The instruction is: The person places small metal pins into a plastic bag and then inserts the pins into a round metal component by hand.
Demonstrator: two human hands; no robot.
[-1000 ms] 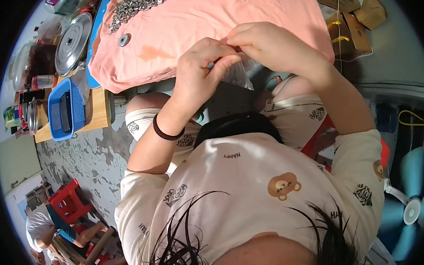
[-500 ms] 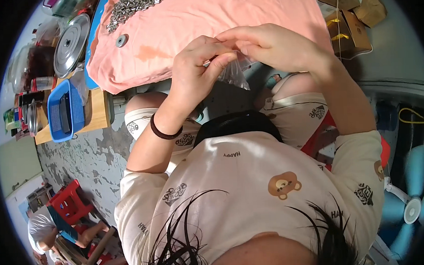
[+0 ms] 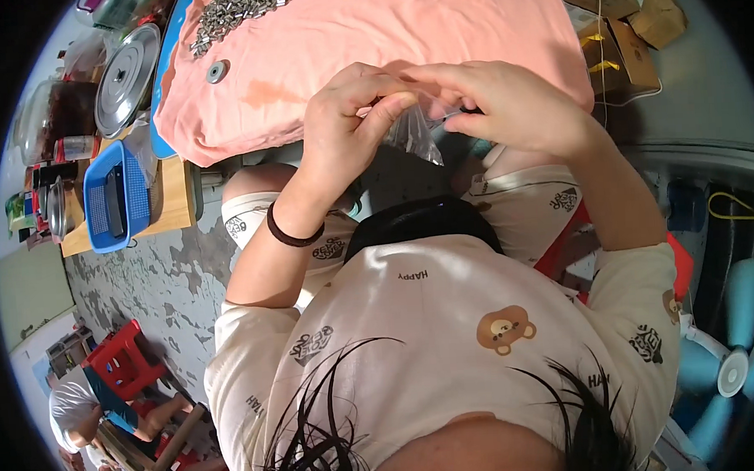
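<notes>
A small clear plastic bag hangs over the near edge of the pink-covered table. My left hand pinches its upper part between thumb and fingers; what lies inside the bag is too small to tell. On the bag's other side is my right hand, its fingers reaching left and its thumb lower, with the bag's clear film between them. The fingertips of both hands nearly meet and partly hide the bag's top. A pile of small silver metal pieces lies at the far left of the table, with a grey round disc near it.
The pink cloth covers the table in front of me. At left stand a blue plastic basket, a round metal lid and several jars. Cardboard boxes are at far right, a blue fan lower right. Other people sit lower left.
My right hand has shifted slightly down and right, its thumb now apart from the fingers. The left hand has stayed nearly still, and the bag has swung a little.
</notes>
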